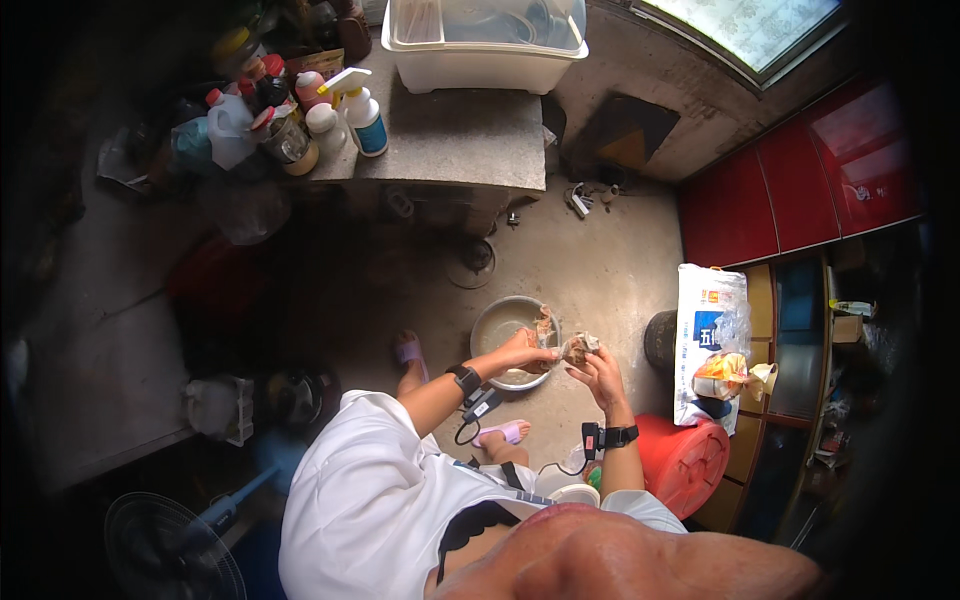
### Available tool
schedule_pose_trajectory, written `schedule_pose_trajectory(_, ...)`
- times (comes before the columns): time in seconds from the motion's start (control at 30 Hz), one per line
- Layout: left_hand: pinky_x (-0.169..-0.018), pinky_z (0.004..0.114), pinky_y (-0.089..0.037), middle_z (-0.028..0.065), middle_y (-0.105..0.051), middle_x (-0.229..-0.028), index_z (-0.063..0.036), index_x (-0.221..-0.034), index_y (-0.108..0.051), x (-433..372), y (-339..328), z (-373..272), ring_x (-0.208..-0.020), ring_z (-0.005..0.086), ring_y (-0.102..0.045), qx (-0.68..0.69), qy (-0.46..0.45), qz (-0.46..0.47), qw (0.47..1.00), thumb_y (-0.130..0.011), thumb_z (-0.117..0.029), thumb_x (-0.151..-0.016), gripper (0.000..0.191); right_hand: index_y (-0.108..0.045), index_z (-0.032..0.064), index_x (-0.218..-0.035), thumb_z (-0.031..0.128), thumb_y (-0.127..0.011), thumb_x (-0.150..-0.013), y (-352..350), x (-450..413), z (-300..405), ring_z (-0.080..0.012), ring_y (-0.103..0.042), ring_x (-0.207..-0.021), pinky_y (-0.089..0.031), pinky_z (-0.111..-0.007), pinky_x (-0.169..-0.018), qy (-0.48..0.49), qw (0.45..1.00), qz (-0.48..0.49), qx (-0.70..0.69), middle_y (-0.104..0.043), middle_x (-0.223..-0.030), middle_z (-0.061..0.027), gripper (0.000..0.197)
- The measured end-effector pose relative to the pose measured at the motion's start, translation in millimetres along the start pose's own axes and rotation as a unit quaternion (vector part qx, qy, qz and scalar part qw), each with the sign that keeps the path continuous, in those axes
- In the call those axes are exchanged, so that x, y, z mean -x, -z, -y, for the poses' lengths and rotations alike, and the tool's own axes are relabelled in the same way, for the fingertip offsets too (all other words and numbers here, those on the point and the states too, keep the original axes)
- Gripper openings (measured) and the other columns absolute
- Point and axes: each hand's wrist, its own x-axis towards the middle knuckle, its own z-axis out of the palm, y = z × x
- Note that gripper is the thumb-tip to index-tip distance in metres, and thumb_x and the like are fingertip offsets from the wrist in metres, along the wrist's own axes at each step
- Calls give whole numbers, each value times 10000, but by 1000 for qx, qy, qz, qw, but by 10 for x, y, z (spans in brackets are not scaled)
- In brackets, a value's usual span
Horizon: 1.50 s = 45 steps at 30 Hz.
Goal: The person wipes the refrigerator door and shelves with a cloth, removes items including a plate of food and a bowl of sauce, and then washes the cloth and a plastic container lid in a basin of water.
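A round metal basin [484, 322] with cloudy liquid stands on the floor before me. My left hand [521, 350] is over it, closed on a ragged, wrinkled reddish-brown piece [543, 324] that sticks up past the fingers. Just right of the basin's rim, my right hand [600, 371] grips a crumpled brown and whitish clump [580, 347] between thumb and fingers. The left fingertips touch or nearly touch this clump's left side. What the two pieces are made of cannot be told. Both wrists wear black straps with small cabled devices.
A red lidded bucket [686, 465] and a white printed sack [694, 345] are at the right, beside a dark round container [660, 337]. Ahead, a stone counter [465, 142] holds a plastic bin [487, 67] and a spray bottle [366, 124]. A fan [176, 551] stands lower left.
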Motion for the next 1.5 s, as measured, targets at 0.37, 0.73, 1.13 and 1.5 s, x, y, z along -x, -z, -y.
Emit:
schedule_pose_trajectory(0.37,-915,289,-497,146,-612,-1154,-4,-1125,-473,1297,901,-1396,-1055,180,-613,-265,-119,1,957,-816,-256,-823,522,-477,114,-1134,-60,-629,-846,-1744,416,764,-258,-640,-1085,-544,-442,-968,154,987,-47,23,-572,-1261,-112,369)
schedule_pose_trajectory(0.73,-830,326,-585,170,-608,-1199,-23,-1315,-456,1930,1545,-1873,-1024,221,-665,-119,-106,-91,983,-666,-140,-916,465,-571,22,-1082,-109,-646,-854,-2947,629,1571,-198,-602,-1111,-545,-301,-913,377,900,-89,198,-557,-1279,-130,274)
schedule_pose_trajectory(1.13,-1079,390,-425,197,-520,-1395,-75,-1468,-412,2390,967,-3234,-1298,310,-507,-442,-305,-25,843,-832,-412,-761,889,-642,32,-991,122,-733,-893,-3665,544,2513,-75,-593,-791,-481,-215,-680,446,837,-61,312,-641,-879,-21,161)
schedule_pose_trajectory(1.5,-787,369,-535,129,-667,-1059,-39,-1071,-683,1846,1051,-3768,-899,309,-669,-398,-408,-105,815,-634,-134,-841,253,-572,-61,-1300,137,-868,-731,-3741,-58,3339,-150,-669,-915,-556,-277,-791,339,799,103,485,-692,-1071,-153,672)
